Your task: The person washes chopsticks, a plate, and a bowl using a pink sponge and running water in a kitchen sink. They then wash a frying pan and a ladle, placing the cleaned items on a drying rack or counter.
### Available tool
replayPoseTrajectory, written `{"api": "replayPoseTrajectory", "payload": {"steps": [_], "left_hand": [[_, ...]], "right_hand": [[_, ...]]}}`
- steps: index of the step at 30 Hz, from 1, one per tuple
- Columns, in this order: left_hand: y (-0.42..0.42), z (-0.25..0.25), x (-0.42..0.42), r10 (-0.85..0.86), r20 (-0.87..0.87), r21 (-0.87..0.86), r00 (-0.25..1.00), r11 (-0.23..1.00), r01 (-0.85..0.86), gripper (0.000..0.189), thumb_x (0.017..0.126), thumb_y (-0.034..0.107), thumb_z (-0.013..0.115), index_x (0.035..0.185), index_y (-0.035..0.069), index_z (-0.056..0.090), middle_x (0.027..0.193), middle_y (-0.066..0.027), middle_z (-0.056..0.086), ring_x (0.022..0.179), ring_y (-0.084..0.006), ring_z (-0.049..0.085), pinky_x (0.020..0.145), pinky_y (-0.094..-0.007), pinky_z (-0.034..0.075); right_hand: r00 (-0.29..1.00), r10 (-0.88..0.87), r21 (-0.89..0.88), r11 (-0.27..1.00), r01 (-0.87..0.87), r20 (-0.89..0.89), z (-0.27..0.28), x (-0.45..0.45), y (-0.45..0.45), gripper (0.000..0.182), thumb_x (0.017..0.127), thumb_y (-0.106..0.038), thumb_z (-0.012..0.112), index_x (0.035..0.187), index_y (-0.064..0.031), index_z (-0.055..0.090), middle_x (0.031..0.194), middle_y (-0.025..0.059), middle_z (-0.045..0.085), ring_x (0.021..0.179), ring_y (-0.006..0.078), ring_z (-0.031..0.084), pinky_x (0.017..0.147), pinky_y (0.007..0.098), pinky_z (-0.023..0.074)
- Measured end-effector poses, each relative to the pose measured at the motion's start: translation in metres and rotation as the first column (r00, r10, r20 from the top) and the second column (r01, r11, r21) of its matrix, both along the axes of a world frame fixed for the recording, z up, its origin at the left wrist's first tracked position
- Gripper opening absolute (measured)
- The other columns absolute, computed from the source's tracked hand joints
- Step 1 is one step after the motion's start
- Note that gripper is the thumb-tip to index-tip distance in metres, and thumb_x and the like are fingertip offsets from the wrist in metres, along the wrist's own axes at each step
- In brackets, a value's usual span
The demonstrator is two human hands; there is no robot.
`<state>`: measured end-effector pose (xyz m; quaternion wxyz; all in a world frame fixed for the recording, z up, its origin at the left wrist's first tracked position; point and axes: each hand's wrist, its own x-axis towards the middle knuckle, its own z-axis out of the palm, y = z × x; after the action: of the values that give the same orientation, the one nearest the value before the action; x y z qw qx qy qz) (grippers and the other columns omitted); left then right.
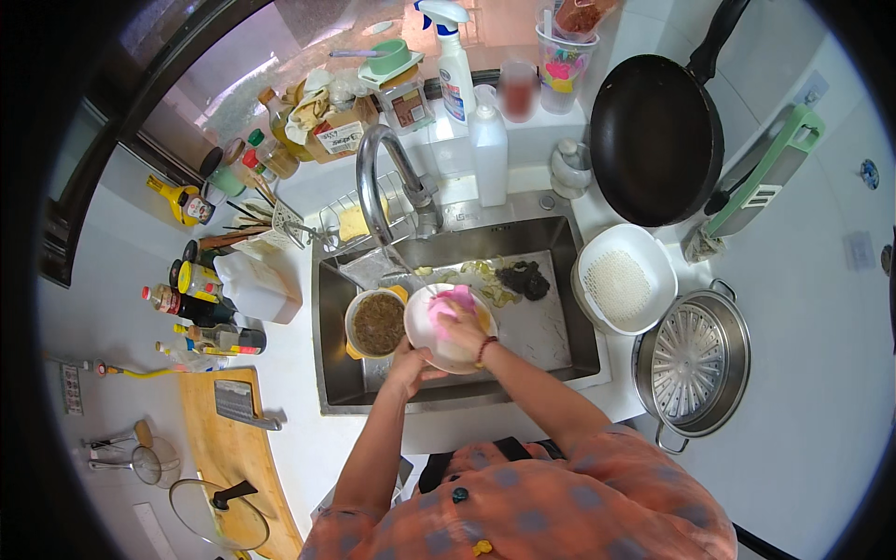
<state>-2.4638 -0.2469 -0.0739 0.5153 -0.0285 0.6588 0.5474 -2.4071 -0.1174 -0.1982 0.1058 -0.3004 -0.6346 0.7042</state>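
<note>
My left hand [406, 369] grips the lower left rim of a white plate [427, 339], tilted over the stainless steel sink [560, 360]. With my right hand [463, 329] I press a pink cloth [446, 305] against the plate's inner face. Water seems to run from the curved chrome faucet [367, 175] near the plate's top edge. Left of the plate, inside the sink, sits a pot with yellow handles [379, 323] holding brownish contents. Pale green peelings [498, 287] and a dark clump [525, 280] lie on the sink floor behind the plate.
A white colander [619, 280] and a steel steamer pot [689, 360] stand right of the sink, below a black frying pan [654, 140]. Left are a plastic jug [259, 287], a cleaver [238, 402] and a cutting board [210, 434]. A spray bottle [453, 73] stands behind the faucet.
</note>
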Motion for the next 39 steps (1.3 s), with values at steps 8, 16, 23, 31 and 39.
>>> {"api": "replayPoseTrajectory", "payload": {"steps": [8,16,23,31,39], "left_hand": [[-0.022,-0.001,-0.008,0.054,0.043,0.100,0.998,0.993,-0.058,0.061,0.073,-0.009,0.042,0.130,0.009,0.033,0.109,-0.0169,0.055,0.078,-0.0295,0.064,0.056,-0.0412,0.060],[-0.017,0.004,0.006,0.261,0.038,0.124,0.965,0.957,-0.264,0.063,0.068,-0.007,0.038,0.130,0.005,0.028,0.116,-0.0216,0.048,0.092,-0.0405,0.059,0.056,-0.0500,0.058],[-0.009,-0.060,0.012,0.458,-0.043,0.250,0.888,0.866,-0.434,0.064,0.069,-0.007,0.037,0.130,0.010,0.030,0.113,-0.0182,0.050,0.089,-0.0361,0.060,0.054,-0.0481,0.059],[-0.011,-0.017,0.010,0.356,-0.091,0.081,0.930,0.933,-0.350,0.069,0.069,-0.008,0.035,0.133,0.016,0.025,0.116,-0.0168,0.047,0.092,-0.0378,0.059,0.051,-0.0455,0.059],[-0.039,-0.028,0.006,0.264,-0.083,0.076,0.961,0.963,-0.258,0.069,0.069,-0.008,0.035,0.134,0.013,0.024,0.121,-0.0218,0.044,0.095,-0.0422,0.058,0.051,-0.0449,0.059]], "right_hand": [[0.827,0.562,0.544,0.696,-0.470,-0.006,0.083,0.029,-0.024,0.044,0.087,-0.020,0.049,0.128,-0.0066,0.044,0.130,0.0130,0.046,0.123,0.0242,0.042,0.102,0.0396,0.0312],[0.938,0.346,0.947,0.288,-0.138,0.032,0.054,0.009,0.033,0.042,0.085,-0.024,0.050,0.124,-0.0087,0.048,0.126,0.0131,0.050,0.120,0.0223,0.045,0.104,0.0362,0.0290],[0.934,0.347,0.301,0.902,-0.308,-0.085,0.072,0.059,-0.046,0.038,0.079,-0.013,0.052,0.116,-0.0048,0.051,0.103,0.0179,0.061,0.096,0.0367,0.057,0.084,0.0417,0.0443],[0.836,0.538,0.854,0.382,-0.354,0.107,0.036,0.068,0.023,0.035,0.080,-0.009,0.053,0.114,-0.0112,0.056,0.114,0.0138,0.057,0.110,0.0290,0.051,0.094,0.0400,0.0395],[0.992,0.003,0.410,0.910,-0.056,0.129,0.043,0.053,0.085,0.030,0.080,-0.014,0.051,0.108,-0.0083,0.061,0.105,0.0165,0.057,0.098,0.0309,0.054,0.084,0.0362,0.0448]]}}
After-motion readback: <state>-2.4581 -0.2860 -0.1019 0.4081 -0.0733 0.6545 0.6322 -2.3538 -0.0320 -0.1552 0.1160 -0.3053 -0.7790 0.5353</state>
